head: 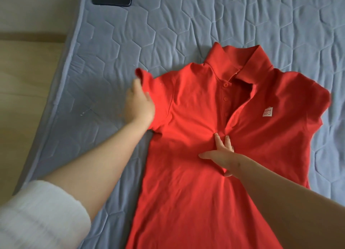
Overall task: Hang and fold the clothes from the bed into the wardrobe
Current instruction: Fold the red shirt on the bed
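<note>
One sleeve (149, 80) of the red shirt (196, 192) sits pinched in the left grip (139, 103), seemingly for folding; the flat-fingered right grip (220, 153) anchors the chest.

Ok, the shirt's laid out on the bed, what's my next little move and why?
Probably fold the sleeve inward across the chest: your left hand holds it, and your right hand presses the red polo shirt flat on the bed.

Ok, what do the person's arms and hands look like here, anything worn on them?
Both hands are bare: no gloves, rings or watch show on the left hand or the right hand. A white sleeve covers the left arm above the elbow; the right arm shows no sleeve in frame.
</note>
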The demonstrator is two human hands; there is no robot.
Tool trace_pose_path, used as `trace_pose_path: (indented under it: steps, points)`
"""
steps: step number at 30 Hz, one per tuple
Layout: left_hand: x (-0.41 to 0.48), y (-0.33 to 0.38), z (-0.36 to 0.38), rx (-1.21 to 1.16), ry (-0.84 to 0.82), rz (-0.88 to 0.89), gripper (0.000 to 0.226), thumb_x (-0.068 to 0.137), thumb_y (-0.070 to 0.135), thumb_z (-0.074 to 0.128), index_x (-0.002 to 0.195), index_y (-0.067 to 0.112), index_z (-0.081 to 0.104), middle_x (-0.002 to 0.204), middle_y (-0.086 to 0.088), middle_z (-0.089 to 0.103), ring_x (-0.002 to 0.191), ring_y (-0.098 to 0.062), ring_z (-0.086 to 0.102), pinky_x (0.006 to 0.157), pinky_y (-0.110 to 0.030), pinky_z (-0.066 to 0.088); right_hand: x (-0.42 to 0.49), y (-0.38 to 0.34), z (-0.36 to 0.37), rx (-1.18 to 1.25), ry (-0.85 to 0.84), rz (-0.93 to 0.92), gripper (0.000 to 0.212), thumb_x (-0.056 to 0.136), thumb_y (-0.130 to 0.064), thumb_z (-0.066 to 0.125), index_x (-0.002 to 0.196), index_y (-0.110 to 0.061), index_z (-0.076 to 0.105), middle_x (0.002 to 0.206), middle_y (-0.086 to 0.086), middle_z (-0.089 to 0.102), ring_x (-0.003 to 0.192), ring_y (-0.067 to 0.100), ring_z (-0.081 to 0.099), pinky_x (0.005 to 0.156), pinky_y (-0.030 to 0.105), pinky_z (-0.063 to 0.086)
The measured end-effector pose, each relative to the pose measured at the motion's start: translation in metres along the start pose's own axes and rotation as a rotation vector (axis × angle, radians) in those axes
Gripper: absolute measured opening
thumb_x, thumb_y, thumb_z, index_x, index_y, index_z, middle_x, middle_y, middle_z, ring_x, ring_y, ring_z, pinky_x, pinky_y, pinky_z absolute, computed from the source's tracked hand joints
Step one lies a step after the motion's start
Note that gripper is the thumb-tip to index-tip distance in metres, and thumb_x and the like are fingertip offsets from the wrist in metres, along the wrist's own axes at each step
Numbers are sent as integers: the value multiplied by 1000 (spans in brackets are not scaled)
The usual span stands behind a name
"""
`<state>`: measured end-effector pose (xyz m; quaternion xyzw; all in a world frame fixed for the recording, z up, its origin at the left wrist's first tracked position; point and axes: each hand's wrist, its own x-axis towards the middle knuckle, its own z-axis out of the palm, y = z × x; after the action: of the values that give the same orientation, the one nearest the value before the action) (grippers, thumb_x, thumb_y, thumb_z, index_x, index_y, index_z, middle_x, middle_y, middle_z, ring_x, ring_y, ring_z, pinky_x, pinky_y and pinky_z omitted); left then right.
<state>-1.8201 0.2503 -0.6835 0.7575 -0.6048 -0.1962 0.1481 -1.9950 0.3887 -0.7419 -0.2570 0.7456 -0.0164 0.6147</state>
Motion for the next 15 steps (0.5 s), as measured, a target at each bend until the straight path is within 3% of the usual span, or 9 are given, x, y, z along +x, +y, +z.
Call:
trace_pose_path:
  steps: [3,6,8,10,12,14,15]
  points:
    - [-27,38,15,72,-117,98,57,88,4,40,140,22,26,130,-15,38,101,-43,55,77,-43,42,-6,8,-2,44,34,-73,92,79,-34,69,147,-41,7,155,-12,-18,144,19,-1,110,50,30]
    - [-47,58,40,120,-362,109,69,86,2,42,146,22,12,138,-13,27,109,-38,52,89,-41,40,-16,23,-10,40,163,-241,75,82,-25,67,146,-26,27,156,-2,10,140,15,22,97,29,41]
    - [-54,63,56,122,-583,37,77,89,10,48,148,23,1,148,-12,14,123,-34,43,100,-38,35,-27,35,-23,35,400,-344,56,83,-17,62,136,-16,44,142,7,40,129,20,41,99,27,36]
    - [-64,66,67,120,-732,-12,87,89,25,57,148,25,-6,154,-9,-1,135,-32,29,110,-37,28,-36,46,-42,94,716,-290,40,84,-14,55,124,-16,55,126,10,53,118,28,49,97,32,35]
    - [-80,66,74,288,-655,134,86,86,34,58,148,28,-2,156,-5,-6,139,-31,18,110,-40,24,-40,58,-66,194,968,-106,35,84,-15,50,119,-16,55,125,14,51,118,34,44,98,41,32]
    - [-98,70,79,414,-439,417,79,85,37,57,148,30,9,156,-3,-1,138,-30,16,107,-41,25,-40,68,-89,357,1038,92,35,86,-16,46,120,-12,51,130,17,45,122,36,41,100,45,30]
    - [-107,75,84,394,-431,514,77,85,39,56,147,32,11,156,-2,0,137,-29,17,106,-41,26,-38,74,-98,430,1023,160,36,87,-17,44,123,-11,48,132,18,43,123,37,40,100,45,31]
